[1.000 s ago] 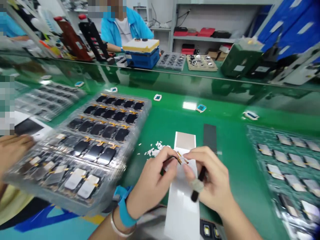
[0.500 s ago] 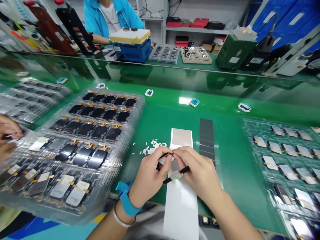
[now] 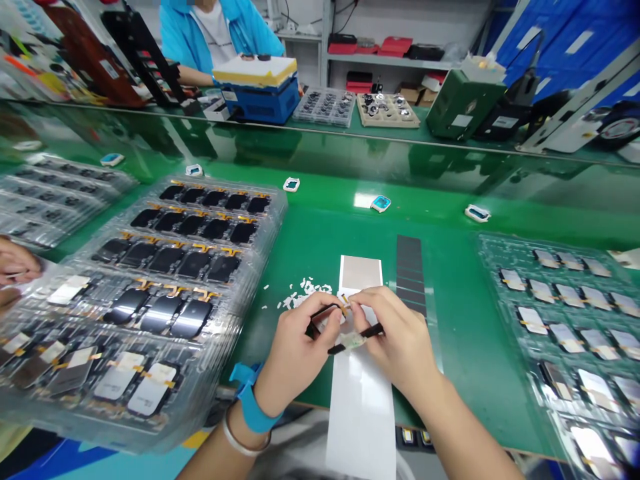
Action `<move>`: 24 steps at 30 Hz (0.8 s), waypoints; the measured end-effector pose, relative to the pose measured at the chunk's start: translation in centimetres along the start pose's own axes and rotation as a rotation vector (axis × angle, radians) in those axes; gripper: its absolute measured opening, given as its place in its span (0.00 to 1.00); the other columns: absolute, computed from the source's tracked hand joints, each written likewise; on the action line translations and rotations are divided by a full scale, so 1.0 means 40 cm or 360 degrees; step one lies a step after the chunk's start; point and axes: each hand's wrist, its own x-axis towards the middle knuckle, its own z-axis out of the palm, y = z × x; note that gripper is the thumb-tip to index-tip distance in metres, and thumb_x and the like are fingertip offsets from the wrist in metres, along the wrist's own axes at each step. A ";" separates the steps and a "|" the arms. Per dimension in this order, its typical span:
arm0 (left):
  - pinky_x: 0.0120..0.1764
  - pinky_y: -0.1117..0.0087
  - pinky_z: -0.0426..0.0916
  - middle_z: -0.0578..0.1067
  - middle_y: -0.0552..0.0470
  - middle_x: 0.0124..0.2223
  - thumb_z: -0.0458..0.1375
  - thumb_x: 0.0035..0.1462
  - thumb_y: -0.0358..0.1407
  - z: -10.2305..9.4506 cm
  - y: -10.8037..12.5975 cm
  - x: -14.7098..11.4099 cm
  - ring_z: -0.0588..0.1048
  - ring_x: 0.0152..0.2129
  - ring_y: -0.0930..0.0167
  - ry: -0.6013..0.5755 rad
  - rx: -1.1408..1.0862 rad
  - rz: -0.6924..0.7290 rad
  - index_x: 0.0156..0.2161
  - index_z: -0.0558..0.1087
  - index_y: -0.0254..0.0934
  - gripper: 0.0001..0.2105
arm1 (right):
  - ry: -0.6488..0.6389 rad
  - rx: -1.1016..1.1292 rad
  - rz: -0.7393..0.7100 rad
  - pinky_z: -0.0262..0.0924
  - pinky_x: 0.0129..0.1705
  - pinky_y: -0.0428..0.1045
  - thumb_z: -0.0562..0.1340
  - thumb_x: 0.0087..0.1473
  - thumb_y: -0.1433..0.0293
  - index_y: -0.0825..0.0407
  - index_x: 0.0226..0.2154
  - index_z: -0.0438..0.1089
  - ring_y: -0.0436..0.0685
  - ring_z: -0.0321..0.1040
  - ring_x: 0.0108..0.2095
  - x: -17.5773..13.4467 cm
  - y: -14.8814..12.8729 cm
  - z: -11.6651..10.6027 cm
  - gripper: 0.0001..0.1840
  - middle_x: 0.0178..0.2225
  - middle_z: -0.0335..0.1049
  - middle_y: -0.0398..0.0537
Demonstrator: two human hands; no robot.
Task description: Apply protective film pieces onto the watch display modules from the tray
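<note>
My left hand (image 3: pixel 304 337) is closed, with thumb and fingers gripping a small dark-edged display screen (image 3: pixel 320 311) that has an orange flex cable (image 3: pixel 343 305). Most of the screen is hidden by the fingers. Close beside it, my right hand (image 3: pixel 393 328) pinches thumb and forefinger together by the cable's end; what lies between those fingertips is too small to make out. A strip with black ends and a see-through middle (image 3: pixel 354 341) spans the gap below, one end against my right fingers. Under both hands runs a long white backing sheet (image 3: pixel 361 413).
Small white scraps (image 3: pixel 306 293) lie left of the sheet, a dark grey strip sheet (image 3: pixel 410 270) right. Clear trays of screens (image 3: pixel 195 263) stand left, another tray (image 3: pixel 565 293) right. Watch cases (image 3: pixel 381 203) line the back. A co-worker's hand (image 3: pixel 17 263) is at far left.
My right fingertips have moved slightly away from the screen, showing more of the orange cable. The left hand keeps its grip on the screen. The whole view has shifted a little.
</note>
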 end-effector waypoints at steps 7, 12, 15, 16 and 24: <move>0.30 0.74 0.65 0.75 0.54 0.31 0.54 0.65 0.34 -0.004 0.006 -0.001 0.72 0.26 0.73 0.0032 0.0039 -0.0004 0.39 0.72 0.38 0.05 | -0.0073 -0.0134 -0.0115 0.68 0.30 0.47 0.57 0.63 0.75 0.52 0.46 0.71 0.51 0.75 0.33 -0.015 -0.002 0.010 0.11 0.40 0.76 0.47; 0.29 0.75 0.64 0.75 0.55 0.30 0.55 0.65 0.34 -0.004 0.010 0.000 0.71 0.25 0.73 0.0038 0.0169 0.0053 0.38 0.73 0.38 0.05 | -0.0048 -0.0141 -0.0128 0.66 0.28 0.47 0.57 0.62 0.74 0.53 0.44 0.71 0.52 0.75 0.32 -0.016 -0.004 0.015 0.10 0.39 0.77 0.48; 0.28 0.76 0.63 0.74 0.56 0.29 0.55 0.65 0.33 -0.005 0.009 -0.003 0.70 0.23 0.75 0.0012 0.0190 0.0078 0.38 0.72 0.39 0.05 | -0.0028 0.0025 0.0030 0.64 0.27 0.46 0.57 0.62 0.75 0.51 0.38 0.71 0.50 0.73 0.31 -0.007 -0.008 0.012 0.07 0.35 0.75 0.46; 0.28 0.76 0.63 0.74 0.56 0.29 0.54 0.65 0.33 -0.005 0.007 -0.004 0.70 0.23 0.75 0.0024 0.0166 0.0073 0.37 0.72 0.39 0.05 | -0.0010 0.0111 0.0110 0.63 0.27 0.45 0.57 0.61 0.75 0.51 0.36 0.71 0.50 0.72 0.31 -0.003 -0.010 0.009 0.07 0.34 0.75 0.45; 0.23 0.78 0.62 0.65 0.60 0.25 0.52 0.68 0.36 -0.006 0.009 -0.011 0.66 0.19 0.76 0.0679 -0.0544 -0.0014 0.40 0.66 0.42 0.03 | -0.0201 0.0592 0.0415 0.54 0.24 0.43 0.57 0.60 0.74 0.50 0.36 0.73 0.48 0.68 0.29 0.023 -0.014 -0.003 0.09 0.34 0.73 0.44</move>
